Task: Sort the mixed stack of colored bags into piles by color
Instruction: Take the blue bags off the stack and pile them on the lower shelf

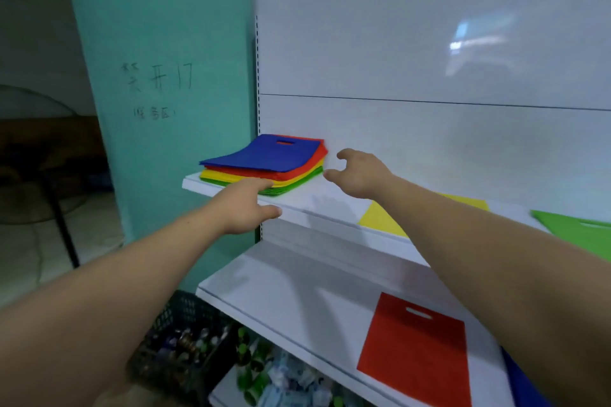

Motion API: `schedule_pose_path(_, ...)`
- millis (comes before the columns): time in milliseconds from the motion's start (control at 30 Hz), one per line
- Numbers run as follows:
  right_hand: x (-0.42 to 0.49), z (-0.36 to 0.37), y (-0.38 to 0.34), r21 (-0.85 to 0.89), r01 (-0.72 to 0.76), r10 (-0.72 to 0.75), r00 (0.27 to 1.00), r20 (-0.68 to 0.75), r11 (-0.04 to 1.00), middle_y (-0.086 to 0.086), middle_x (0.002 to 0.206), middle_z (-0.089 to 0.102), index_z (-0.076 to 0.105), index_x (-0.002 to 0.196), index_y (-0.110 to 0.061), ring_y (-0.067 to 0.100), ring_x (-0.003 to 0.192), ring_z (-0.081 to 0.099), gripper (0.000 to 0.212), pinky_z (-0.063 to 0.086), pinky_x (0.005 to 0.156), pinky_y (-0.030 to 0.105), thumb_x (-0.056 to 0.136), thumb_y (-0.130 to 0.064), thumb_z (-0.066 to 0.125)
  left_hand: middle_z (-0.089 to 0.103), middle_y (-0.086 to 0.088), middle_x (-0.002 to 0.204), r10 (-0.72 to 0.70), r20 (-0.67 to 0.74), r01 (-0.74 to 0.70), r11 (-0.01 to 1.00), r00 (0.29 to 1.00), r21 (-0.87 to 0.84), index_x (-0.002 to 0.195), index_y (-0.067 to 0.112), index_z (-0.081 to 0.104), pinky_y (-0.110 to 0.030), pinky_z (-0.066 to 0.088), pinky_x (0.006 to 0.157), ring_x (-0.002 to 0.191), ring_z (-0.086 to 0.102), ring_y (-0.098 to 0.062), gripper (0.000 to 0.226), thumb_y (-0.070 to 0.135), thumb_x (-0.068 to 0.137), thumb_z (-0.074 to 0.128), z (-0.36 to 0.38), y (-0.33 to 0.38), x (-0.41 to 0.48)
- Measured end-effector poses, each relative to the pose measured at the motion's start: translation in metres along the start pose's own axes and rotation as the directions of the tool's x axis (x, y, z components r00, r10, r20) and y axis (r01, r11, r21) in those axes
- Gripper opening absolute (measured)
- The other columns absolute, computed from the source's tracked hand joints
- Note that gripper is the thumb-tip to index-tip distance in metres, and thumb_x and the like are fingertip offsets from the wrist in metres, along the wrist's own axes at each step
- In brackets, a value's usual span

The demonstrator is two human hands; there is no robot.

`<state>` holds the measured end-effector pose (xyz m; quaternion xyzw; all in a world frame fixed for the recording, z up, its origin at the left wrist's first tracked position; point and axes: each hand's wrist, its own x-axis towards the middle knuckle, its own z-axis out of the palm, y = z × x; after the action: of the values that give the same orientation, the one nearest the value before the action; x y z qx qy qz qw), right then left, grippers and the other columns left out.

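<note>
Stack (pixel 264 157) was touched by the flat left hand (pixel 244 205), just left of the empty, released right hand (pixel 360 173); several thin bags could be pinched together.

White metal shelving, two tiers in view. Upper shelf (pixel 317 205): mixed stack (pixel 264 158) at the left end against the back panel, blue on top, then red, yellow, green at the bottom on the shelf surface. Further right, well apart from the stack, a single yellow bag (pixel 380 221) lies flat, partly hidden by an arm; a green bag (pixel 575 228) lies near the right frame edge. Lower shelf (pixel 281 291): one red bag (pixel 416 350) flat, handle cutout toward the back; a blue bag (pixel 519 383) just right of it, mostly hidden.
</note>
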<state>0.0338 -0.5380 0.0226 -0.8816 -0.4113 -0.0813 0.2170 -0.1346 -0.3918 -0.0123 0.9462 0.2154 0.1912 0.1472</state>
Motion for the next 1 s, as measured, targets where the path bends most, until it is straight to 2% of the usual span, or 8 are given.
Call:
schedule_pose_path(200, 0.067, 0.032, -0.013, -0.014, 0.038, -0.038, 0.999, 0.028, 0.999, 0.012, 0.137, 0.051, 0.047, 0.134, -0.008, 0.030, 0.124, 0.046, 0.053, 0.039, 0.097, 0.034, 0.094, -0.043, 0.050, 0.036, -0.001, 0.150, -0.043, -0.019, 0.043, 0.999, 0.999, 0.009, 0.144, 0.018, 0.038, -0.030, 0.028, 0.110, 0.136, 0.035, -0.019, 0.068, 0.042, 0.085, 0.064, -0.003, -0.046, 0.052)
schedule_pose_path(367, 0.126, 0.064, -0.026, -0.025, -0.001, 0.002, 1.000, 0.027, 1.000, 0.007, 0.144, 0.046, 0.040, 0.142, -0.012, 0.026, 0.129, 0.043, 0.060, 0.037, 0.099, 0.033, 0.094, -0.046, 0.048, 0.034, 0.001, 0.151, -0.030, -0.018, 0.030, 1.000, 0.999, -0.006, 0.144, 0.019, 0.037, -0.031, 0.027, 0.111, 0.138, 0.032, -0.018, 0.068, 0.046, 0.086, 0.061, -0.004, -0.097, 0.106)
schedule_pose_path(567, 0.192, 0.104, -0.045, -0.041, -0.138, 0.138, 0.990, -0.008, 0.990, 0.008, 0.148, 0.040, 0.034, 0.145, -0.009, 0.027, 0.132, 0.041, 0.063, 0.035, 0.104, 0.033, 0.095, -0.046, 0.048, 0.035, 0.000, 0.151, 0.037, 0.022, -0.036, 0.998, 0.999, -0.059, 0.144, 0.019, 0.037, -0.033, 0.027, 0.111, 0.138, 0.034, -0.019, 0.067, 0.050, 0.088, 0.057, -0.011, -0.169, 0.184)
schedule_pose_path(733, 0.232, 0.138, -0.054, -0.034, -0.292, 0.291, 0.956, -0.019, 0.956, 0.010, 0.145, 0.044, 0.036, 0.144, -0.008, 0.029, 0.129, 0.045, 0.063, 0.037, 0.101, 0.033, 0.095, -0.046, 0.049, 0.043, -0.003, 0.146, 0.066, 0.084, -0.060, 0.996, 0.994, -0.068, 0.139, 0.015, 0.045, -0.031, 0.030, 0.109, 0.133, 0.040, -0.021, 0.062, 0.050, 0.089, 0.055, -0.013, -0.222, 0.243)
schedule_pose_path(900, 0.265, 0.156, -0.049, -0.022, -0.448, 0.446, 0.893, -0.057, 0.894, 0.015, 0.133, 0.053, 0.043, 0.134, -0.002, 0.032, 0.120, 0.050, 0.061, 0.041, 0.091, 0.033, 0.094, -0.048, 0.049, 0.045, -0.006, 0.145, 0.062, 0.117, -0.047, 0.991, 0.991, -0.122, 0.138, 0.015, 0.046, -0.028, 0.032, 0.105, 0.130, 0.044, -0.022, 0.054, 0.042, 0.092, 0.055, -0.008, -0.253, 0.295)
schedule_pose_path(1000, 0.285, 0.163, -0.038, 0.034, -0.505, 0.506, 0.859, -0.079, 0.862, 0.013, 0.121, 0.060, 0.049, 0.126, -0.005, 0.031, 0.108, 0.056, 0.062, 0.043, 0.081, 0.033, 0.090, -0.055, 0.052, 0.038, -0.003, 0.149, 0.073, 0.269, -0.043, 0.992, 0.960, -0.119, 0.146, 0.018, 0.034, -0.025, 0.031, 0.104, 0.132, 0.041, -0.021, 0.072, 0.041, 0.085, 0.066, -0.003, -0.261, 0.315)
